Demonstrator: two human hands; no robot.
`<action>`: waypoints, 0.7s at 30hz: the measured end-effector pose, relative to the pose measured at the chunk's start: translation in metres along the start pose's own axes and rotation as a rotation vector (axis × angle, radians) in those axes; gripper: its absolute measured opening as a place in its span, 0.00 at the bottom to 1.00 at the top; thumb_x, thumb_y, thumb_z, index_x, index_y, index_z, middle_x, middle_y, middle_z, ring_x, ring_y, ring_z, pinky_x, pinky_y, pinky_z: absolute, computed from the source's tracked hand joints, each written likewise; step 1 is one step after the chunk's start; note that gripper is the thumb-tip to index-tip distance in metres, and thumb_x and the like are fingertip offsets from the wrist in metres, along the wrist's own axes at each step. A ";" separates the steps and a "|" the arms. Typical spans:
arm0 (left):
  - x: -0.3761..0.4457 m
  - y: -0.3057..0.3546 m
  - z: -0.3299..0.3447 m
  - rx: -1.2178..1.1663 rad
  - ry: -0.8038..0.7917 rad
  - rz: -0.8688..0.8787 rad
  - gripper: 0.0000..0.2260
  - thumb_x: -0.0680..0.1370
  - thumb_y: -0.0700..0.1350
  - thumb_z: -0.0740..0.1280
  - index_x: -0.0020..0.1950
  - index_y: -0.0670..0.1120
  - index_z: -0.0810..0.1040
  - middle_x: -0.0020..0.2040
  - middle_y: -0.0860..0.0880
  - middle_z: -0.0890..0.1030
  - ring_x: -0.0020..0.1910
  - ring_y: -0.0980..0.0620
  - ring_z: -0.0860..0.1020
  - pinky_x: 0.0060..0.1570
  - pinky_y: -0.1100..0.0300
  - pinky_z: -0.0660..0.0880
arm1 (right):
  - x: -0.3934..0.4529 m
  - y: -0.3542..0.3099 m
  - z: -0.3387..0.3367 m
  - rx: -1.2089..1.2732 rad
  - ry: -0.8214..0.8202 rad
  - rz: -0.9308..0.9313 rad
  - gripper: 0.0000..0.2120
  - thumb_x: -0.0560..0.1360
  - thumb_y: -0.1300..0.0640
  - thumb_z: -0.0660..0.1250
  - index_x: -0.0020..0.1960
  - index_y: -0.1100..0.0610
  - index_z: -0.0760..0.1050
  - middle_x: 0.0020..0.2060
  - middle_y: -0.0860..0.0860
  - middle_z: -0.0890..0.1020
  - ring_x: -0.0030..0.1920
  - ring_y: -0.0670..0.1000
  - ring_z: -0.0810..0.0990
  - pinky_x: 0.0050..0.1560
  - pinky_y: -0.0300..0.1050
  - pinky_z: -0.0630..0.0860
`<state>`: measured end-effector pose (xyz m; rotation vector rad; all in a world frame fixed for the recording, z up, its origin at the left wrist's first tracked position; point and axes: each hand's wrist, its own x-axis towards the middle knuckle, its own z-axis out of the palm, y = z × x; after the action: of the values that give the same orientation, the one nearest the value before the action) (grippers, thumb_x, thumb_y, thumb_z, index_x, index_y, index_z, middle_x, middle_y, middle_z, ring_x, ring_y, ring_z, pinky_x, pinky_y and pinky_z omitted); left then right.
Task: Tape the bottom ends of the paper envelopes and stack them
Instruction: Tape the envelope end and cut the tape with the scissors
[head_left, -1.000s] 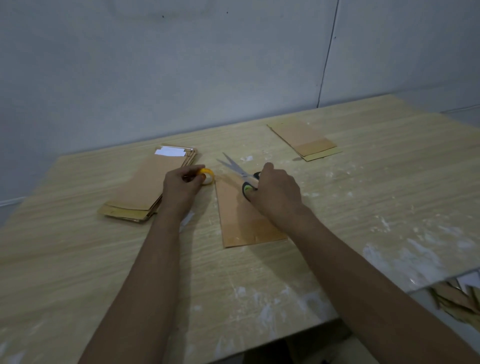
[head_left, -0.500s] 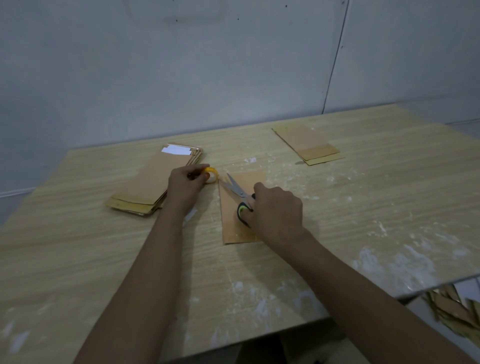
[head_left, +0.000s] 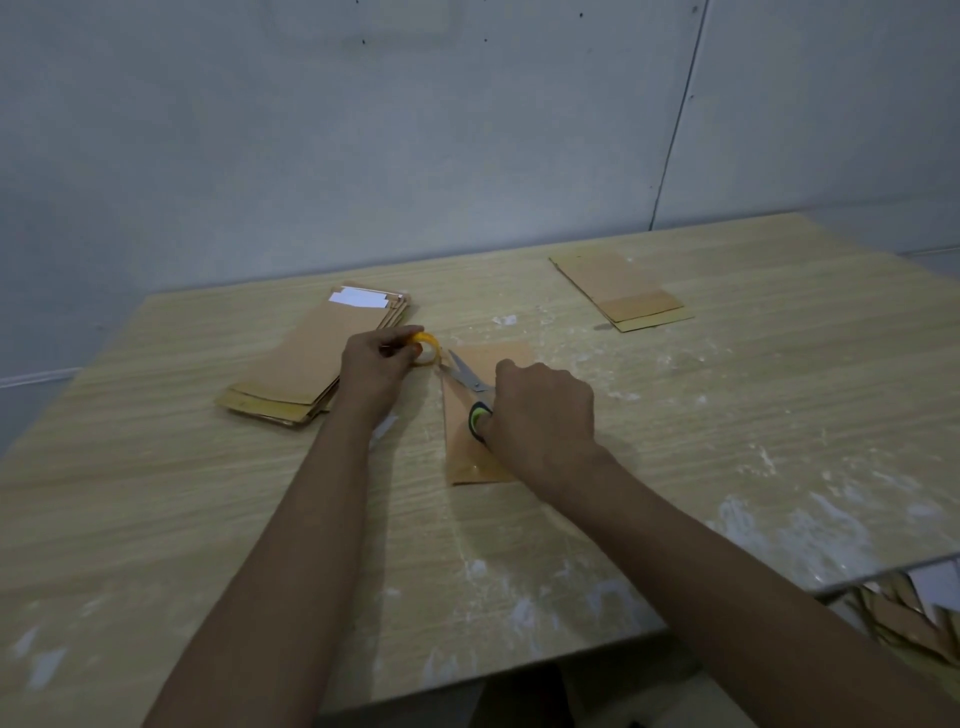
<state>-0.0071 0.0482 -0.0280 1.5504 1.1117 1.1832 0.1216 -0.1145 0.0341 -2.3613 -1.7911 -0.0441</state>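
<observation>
Scissors (head_left: 466, 375) now point toward one tape roll (head_left: 427, 349).

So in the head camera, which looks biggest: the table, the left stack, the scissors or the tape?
1. table
2. left stack
3. scissors, partly hidden by the right hand
4. tape, partly hidden by the left hand

You have no readable text, label, brand or number anywhere here. The white patch (head_left: 357, 298) on the envelope stack (head_left: 317, 358), left of centre in the frame, shows no legible writing.
</observation>
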 end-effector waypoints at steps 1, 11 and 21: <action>0.000 0.000 0.000 0.000 0.000 0.004 0.13 0.75 0.31 0.70 0.59 0.41 0.83 0.54 0.41 0.83 0.54 0.47 0.82 0.60 0.53 0.78 | 0.001 -0.002 -0.001 0.001 0.003 -0.005 0.13 0.80 0.47 0.64 0.46 0.54 0.62 0.33 0.49 0.63 0.38 0.53 0.69 0.31 0.44 0.59; 0.004 -0.004 0.001 0.074 -0.006 0.065 0.13 0.76 0.31 0.69 0.60 0.39 0.82 0.56 0.42 0.82 0.58 0.46 0.80 0.58 0.58 0.77 | 0.004 -0.009 -0.013 -0.047 -0.019 -0.055 0.12 0.81 0.50 0.63 0.47 0.55 0.62 0.51 0.52 0.78 0.52 0.55 0.78 0.40 0.46 0.66; 0.006 -0.009 0.000 0.068 -0.003 0.087 0.15 0.76 0.30 0.68 0.58 0.46 0.82 0.57 0.40 0.82 0.58 0.43 0.80 0.61 0.49 0.77 | 0.007 -0.020 -0.014 -0.062 -0.011 -0.051 0.04 0.81 0.54 0.63 0.51 0.54 0.68 0.50 0.51 0.78 0.51 0.54 0.79 0.39 0.46 0.67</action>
<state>-0.0074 0.0564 -0.0349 1.6664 1.1023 1.2108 0.1057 -0.1051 0.0507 -2.3615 -1.8811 -0.0944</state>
